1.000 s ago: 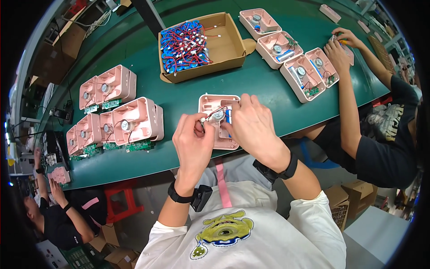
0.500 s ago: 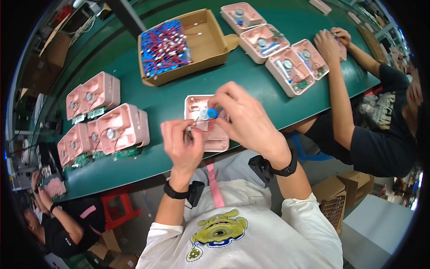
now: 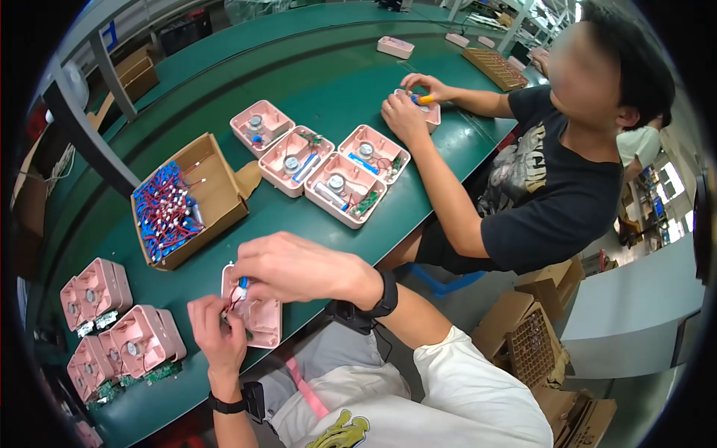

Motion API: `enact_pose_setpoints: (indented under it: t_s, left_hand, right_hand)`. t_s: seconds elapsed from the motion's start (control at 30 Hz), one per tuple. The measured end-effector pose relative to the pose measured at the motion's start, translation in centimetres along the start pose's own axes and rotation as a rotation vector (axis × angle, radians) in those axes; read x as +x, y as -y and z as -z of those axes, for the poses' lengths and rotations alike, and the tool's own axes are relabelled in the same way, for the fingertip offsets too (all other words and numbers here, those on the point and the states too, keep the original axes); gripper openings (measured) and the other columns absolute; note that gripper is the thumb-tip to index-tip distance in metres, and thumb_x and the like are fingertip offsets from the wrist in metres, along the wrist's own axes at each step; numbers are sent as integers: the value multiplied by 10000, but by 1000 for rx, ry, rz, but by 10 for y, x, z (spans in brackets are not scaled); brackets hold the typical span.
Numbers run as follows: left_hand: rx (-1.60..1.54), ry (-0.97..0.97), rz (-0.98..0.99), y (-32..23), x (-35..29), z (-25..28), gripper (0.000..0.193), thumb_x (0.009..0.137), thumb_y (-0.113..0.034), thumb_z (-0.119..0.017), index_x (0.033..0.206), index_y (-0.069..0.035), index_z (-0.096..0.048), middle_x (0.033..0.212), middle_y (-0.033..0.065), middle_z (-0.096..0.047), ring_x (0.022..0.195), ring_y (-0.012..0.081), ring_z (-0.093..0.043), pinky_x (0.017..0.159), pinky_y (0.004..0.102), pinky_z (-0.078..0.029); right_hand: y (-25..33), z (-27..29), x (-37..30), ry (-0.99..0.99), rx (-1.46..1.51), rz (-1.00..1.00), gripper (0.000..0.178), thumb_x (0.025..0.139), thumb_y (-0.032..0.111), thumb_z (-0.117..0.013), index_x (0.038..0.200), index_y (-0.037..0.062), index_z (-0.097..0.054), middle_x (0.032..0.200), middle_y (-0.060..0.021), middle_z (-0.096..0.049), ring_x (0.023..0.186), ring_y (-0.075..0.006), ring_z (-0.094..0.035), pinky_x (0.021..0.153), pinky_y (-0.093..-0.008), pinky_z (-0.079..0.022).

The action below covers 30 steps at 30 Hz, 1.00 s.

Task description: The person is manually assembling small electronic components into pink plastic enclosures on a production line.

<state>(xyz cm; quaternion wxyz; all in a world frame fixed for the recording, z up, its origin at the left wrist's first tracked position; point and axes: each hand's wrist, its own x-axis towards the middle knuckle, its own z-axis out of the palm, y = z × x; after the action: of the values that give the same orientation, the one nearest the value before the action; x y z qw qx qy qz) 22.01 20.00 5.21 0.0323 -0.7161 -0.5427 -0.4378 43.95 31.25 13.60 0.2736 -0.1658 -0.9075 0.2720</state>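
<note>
pink casing (mostly hand-hidden)

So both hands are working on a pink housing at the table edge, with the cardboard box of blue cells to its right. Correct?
Not quite: the head view shows the cardboard box up and to the left of the pink housing, not right. The left hand and right hand are on the housing.

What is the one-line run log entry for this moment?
left hand: pinching wires | right hand: over pink housing | cardboard box: wired parts | surface: green table
</note>
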Motion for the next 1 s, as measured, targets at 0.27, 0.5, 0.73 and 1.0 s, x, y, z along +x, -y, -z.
enact_pose_setpoints:
  t_s: [0.27, 0.5, 0.73, 1.0]
  left_hand:
    - [-38, 59, 142, -11, 12, -8, 171, 794, 5, -783, 934, 26, -685, 961, 147, -555, 898, 334, -590, 735, 428, -494]
    - [-105, 25, 256, -10, 7, -10, 150, 837, 40, -761, 943, 65, -658, 1049, 172, -540, 879, 337, -599, 703, 422, -521]
    - [-137, 68, 208, -1, 5, -7, 141, 847, 70, -739, 920, 59, -618, 1062, 175, -534, 902, 337, -610, 691, 419, -528]
    - [-139, 72, 180, -3, 11, -2, 188, 828, 14, -781, 924, 39, -621, 1061, 178, -532, 900, 357, -616, 719, 437, -536]
  right_hand:
    - [-20, -25, 36, -90, 182, -7, 254, 859, 115, -814, 1087, 51, -722, 964, -113, -700, 890, -302, -713, 781, -404, -590]
    - [-41, -47, 50, 9, 181, 35, 254, 892, 142, -767, 1121, 49, -710, 923, -152, -705, 910, -363, -708, 818, -451, -568]
    - [-32, -50, 49, 177, 122, 1, 322, 922, 61, -726, 1243, 45, -705, 1077, -149, -740, 967, -360, -711, 818, -453, -575]
    - [-36, -55, 43, 165, 198, -25, 343, 925, 39, -701, 1267, 31, -680, 1112, -158, -752, 1013, -362, -727, 868, -436, -596]
